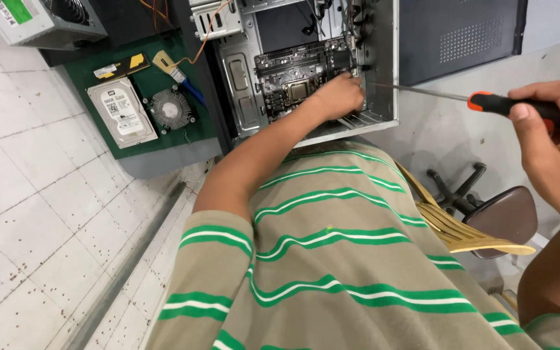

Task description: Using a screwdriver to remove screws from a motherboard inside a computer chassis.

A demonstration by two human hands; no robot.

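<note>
An open grey computer case (384, 65) lies on the bench with a black motherboard (293, 74) inside. My left hand (341, 97) reaches into the case and rests at the motherboard's right edge; its fingertips are hidden, so I cannot tell whether it holds anything. My right hand (552, 139), at the far right, grips the orange and black handle of a long screwdriver (487, 101). The thin metal shaft runs left to the case wall, with its tip close to my left hand. My striped beige and green shirt fills the lower middle.
A green mat (163, 139) left of the case carries a hard drive (121, 111), a round cooler fan (171, 109), a memory stick (121, 67) and a small brush (176, 74). A grey power supply (40, 19) sits top left. A brown stool (503, 217) stands at right.
</note>
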